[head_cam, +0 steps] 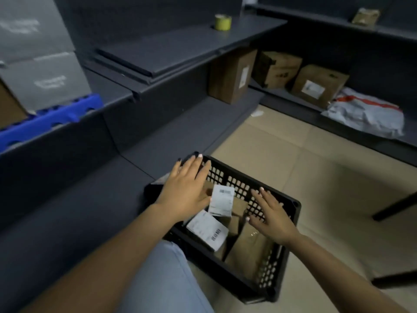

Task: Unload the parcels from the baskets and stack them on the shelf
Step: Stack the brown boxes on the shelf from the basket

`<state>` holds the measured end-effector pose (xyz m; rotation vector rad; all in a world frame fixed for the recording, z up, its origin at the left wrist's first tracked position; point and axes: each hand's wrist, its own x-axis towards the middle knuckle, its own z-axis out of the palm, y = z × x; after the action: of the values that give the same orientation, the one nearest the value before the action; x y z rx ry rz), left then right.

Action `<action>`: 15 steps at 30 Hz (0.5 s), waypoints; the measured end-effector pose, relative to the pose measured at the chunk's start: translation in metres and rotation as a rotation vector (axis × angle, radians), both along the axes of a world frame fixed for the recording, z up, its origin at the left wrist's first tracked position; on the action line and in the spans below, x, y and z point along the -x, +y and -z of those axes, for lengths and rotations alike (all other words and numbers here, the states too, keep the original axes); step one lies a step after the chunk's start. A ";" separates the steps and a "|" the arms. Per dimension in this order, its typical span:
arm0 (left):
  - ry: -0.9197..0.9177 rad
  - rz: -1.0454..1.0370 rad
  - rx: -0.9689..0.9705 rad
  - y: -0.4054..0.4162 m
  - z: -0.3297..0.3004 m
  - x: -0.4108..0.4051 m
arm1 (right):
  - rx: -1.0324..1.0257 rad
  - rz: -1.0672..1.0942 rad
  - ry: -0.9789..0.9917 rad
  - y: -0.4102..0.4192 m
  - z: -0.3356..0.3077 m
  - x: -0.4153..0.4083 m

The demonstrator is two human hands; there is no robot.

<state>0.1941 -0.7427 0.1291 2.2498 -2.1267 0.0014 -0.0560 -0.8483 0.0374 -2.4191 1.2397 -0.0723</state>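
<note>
A black perforated plastic basket (282,251) sits on the floor in front of me, against the low dark shelf (171,134). Inside lie brown cardboard parcels: one with a white label facing up (222,199), another labelled one (206,230) nearer me, and a plain brown one (250,245) to the right. My left hand (186,188) hovers over the basket's far left corner, fingers straight and spread, holding nothing. My right hand (272,214) is stretched flat over the basket's right side, also holding nothing.
Three brown boxes (232,76) (276,68) (318,85) and a grey poly mailer (365,115) rest on the lower shelves. A yellow tape roll (223,22) stands on the upper shelf. Grey cartons (42,64) and a blue crate (49,118) are at left. Beige tiled floor (316,168) lies to the right.
</note>
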 end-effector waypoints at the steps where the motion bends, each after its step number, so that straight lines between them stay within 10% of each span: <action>1: 0.012 -0.001 -0.019 -0.003 0.011 0.005 | -0.032 0.026 0.027 0.001 0.013 0.009; 15: 0.082 -0.038 -0.290 -0.022 0.132 0.028 | -0.394 0.249 0.362 0.024 0.152 0.017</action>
<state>0.1662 -0.7651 -0.0025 2.3908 -2.1622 -0.4166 -0.0732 -0.8247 -0.1143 -1.9815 1.5382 0.5108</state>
